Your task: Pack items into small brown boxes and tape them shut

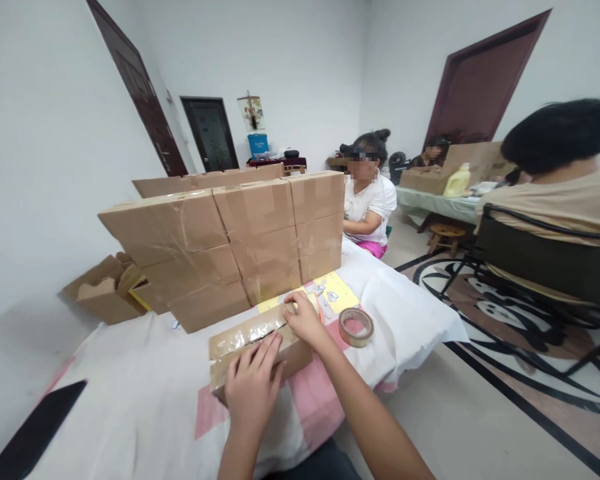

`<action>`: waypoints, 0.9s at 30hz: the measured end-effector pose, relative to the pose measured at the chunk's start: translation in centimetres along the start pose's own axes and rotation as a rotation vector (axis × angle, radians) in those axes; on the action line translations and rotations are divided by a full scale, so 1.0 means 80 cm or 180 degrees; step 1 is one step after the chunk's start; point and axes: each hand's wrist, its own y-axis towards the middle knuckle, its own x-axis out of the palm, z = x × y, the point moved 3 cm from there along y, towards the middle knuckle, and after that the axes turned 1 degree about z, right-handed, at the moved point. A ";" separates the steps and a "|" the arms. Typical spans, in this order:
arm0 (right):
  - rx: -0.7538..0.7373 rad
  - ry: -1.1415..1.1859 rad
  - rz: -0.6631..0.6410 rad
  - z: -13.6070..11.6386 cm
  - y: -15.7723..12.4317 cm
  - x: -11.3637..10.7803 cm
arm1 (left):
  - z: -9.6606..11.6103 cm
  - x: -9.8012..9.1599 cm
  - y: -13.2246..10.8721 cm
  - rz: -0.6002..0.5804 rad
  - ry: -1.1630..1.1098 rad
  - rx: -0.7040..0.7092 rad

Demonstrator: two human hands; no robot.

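Observation:
A small cardboard box point(297, 359) lies lengthwise on the cloth-covered table in front of me, with a dark gap along its top. Glossy clear packing tape point(247, 333) covers the far side of that top. My left hand point(253, 373) rests on the near top flap, fingers stretched out flat. At the box's right end, my right hand point(301, 320) has its fingers curled and pinched together at the top edge; what is between them is hidden. A roll of brown packing tape point(356, 327) lies to the right of the box, apart from both hands.
Behind the box stands a wall of stacked taped cartons point(263, 233). An open carton point(97, 290) is at the left, and a dark flat object point(40, 427) lies front left. A person in white point(375, 200) sits beyond; another point(555, 180) sits in a chair at right.

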 end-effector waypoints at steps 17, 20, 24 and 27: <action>-0.0734 0.0414 -0.1275 0.026 -0.105 -0.040 | -0.056 -0.013 -0.033 0.0201 -0.0056 0.0938; -0.0854 0.0471 -0.0830 0.012 -0.113 -0.062 | -0.069 -0.022 -0.059 0.1099 0.0066 0.0317; -0.1013 0.0439 0.0386 0.001 -0.109 -0.159 | -0.096 -0.024 -0.088 0.1662 0.0264 -0.0738; -0.1011 -0.0107 0.1428 0.012 -0.096 -0.259 | -0.123 -0.004 -0.094 0.1072 0.0008 -0.1554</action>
